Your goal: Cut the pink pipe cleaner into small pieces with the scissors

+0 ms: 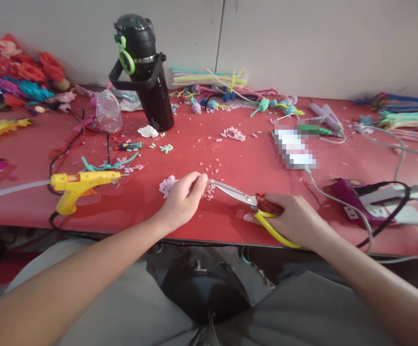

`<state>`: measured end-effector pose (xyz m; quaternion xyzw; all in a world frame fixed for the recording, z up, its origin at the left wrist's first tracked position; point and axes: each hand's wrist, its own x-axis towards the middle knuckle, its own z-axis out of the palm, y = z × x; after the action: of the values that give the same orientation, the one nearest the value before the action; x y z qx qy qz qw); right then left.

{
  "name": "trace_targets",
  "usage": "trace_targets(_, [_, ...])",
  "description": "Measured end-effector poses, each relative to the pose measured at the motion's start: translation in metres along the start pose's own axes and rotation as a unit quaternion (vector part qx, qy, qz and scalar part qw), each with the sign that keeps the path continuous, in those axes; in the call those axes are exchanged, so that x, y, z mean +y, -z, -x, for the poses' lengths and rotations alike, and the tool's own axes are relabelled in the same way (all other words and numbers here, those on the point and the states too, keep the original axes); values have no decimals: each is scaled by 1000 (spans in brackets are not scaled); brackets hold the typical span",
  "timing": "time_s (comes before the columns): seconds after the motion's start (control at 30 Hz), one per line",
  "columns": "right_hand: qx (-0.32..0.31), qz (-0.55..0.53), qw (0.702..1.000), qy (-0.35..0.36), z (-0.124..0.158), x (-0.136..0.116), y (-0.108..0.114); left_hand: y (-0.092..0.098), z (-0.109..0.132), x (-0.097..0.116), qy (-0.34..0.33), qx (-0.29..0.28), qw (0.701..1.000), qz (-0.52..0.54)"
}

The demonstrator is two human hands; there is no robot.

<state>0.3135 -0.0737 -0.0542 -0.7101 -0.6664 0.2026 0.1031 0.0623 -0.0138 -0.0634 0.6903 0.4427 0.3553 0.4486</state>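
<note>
nearest me: the table's front edge, passing just below the scissors. right hand has its fingers round the red and yellow handles of the scissors; blades look nearly together from here. long axis slants, handles low on the right, tips up and left, aimed straight at the left hand. that hand is pinched, thumb against fingertips, right at the tips; touching or just short, i can't tell, and whatever it pinches is too small for me to read. lilac clippings heap left of the scissors, beyond the left wrist, with more bits under the tips. level with the scissors: yellow glue gun well off left, purple power strip off right. beyond the scissors i get red tabletop with scattered crumbs, then pink clippings, black bottle farther left, pipe cleaners at the wall.
</note>
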Motion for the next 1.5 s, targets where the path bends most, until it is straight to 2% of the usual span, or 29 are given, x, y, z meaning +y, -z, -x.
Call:
trace_targets(0.7, [7, 6, 1000, 1, 1, 3, 0, 1, 0, -1, 1, -4, 1000, -3])
trace_targets(1.5, [11, 2, 999, -31, -1, 4, 2, -2, -5, -8, -18, -2, 1000, -7])
